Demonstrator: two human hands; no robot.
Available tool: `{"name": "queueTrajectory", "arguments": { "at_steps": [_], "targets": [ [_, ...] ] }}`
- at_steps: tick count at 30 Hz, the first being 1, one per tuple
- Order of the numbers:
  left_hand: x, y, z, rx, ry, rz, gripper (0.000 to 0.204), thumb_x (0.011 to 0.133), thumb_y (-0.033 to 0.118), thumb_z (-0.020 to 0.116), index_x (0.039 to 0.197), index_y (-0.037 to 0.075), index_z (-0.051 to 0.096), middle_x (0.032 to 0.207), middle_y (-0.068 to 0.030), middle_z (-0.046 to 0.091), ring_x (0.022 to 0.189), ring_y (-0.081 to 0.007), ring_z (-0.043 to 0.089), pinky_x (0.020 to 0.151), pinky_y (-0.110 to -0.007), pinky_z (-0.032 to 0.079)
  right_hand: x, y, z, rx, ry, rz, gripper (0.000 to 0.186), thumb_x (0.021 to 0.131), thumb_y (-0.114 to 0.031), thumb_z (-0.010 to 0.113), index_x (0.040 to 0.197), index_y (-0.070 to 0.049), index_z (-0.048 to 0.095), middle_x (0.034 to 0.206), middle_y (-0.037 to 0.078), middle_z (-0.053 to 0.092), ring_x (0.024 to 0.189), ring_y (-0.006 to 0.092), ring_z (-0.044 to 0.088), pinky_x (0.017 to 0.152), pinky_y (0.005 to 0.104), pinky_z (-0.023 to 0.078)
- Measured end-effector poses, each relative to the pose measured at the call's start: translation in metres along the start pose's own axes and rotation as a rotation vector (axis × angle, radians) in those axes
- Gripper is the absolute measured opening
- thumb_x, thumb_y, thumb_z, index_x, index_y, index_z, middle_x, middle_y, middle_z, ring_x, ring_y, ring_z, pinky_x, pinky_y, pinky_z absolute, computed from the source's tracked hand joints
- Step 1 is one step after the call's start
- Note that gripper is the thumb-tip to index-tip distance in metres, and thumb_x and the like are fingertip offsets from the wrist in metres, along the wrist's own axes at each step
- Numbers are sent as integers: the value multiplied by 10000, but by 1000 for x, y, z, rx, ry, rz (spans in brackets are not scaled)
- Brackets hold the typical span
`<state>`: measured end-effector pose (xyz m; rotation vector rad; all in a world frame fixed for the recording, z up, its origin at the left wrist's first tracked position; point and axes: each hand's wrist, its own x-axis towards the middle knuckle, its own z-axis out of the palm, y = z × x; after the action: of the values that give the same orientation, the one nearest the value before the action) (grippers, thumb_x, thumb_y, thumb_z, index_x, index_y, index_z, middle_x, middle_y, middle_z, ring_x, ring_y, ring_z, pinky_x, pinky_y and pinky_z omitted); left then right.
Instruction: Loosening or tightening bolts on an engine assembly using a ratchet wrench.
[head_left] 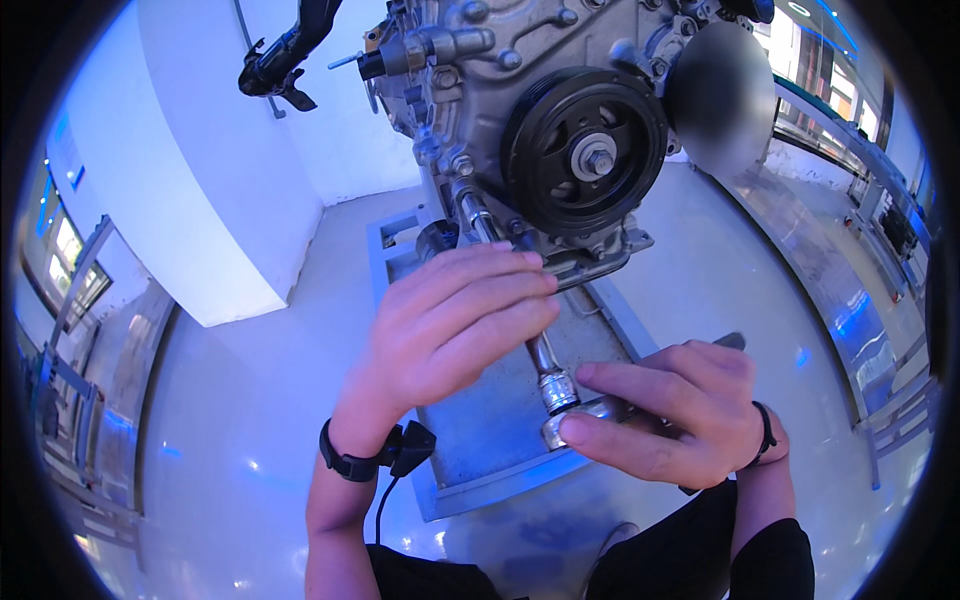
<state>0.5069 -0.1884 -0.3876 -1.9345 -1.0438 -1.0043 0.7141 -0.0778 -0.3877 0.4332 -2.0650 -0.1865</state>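
In front of me is a metal engine [452,160] with a large black crankshaft pulley [535,185] on its face. A long shiny extension bar [543,355] slants from the engine's lower left side toward me. Its socket end [474,208] meets the engine casing left of the pulley. My left hand [455,325] lies over the middle of the bar, fingers together and curled around it; its thumb is hidden. My right hand [690,410] grips a ratchet wrench [605,408], thumb and forefinger close to the head, which is joined to the bar's near end.
The engine rests on a blue-grey frame stand [475,497] with a tray-like base. A white pillar [215,200] rises at the left. A black jointed arm [290,60] hangs at the upper left. Rails and benches [900,400] line the right side.
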Motion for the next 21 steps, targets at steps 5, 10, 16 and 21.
{"name": "queueTrajectory", "arguments": {
  "at_steps": [5,10,16,21],
  "targets": [
    [-1,-19,-5,101,-112,-48,283,725,-9,696,1002,43,666,1002,-115,700,989,-286,676,851,-395,552,3,9,-2,-105,0,-72,420,742,-230,722,1147,-331,678,932,-59,676,542,57,483,445,178,350],
    [-6,-28,2,171,4,-15,254,712,-37,695,958,21,675,946,-117,708,939,-286,691,817,-359,565,0,3,1,-28,49,-5,420,735,-178,734,1143,-261,683,924,-59,675,534,62,475,441,174,337],
    [-14,-35,19,227,179,46,195,691,55,715,882,33,683,901,-101,702,886,-248,687,781,-349,578,-10,-1,12,95,38,59,449,725,-127,720,1171,-141,663,796,-22,615,495,64,439,419,185,351],
    [-17,-39,34,202,372,64,271,636,66,815,845,44,644,857,-72,682,793,-231,659,722,-345,576,-9,-1,12,99,17,39,467,706,-150,720,1170,-151,665,774,-29,599,489,62,419,412,188,344]
  ]
}}
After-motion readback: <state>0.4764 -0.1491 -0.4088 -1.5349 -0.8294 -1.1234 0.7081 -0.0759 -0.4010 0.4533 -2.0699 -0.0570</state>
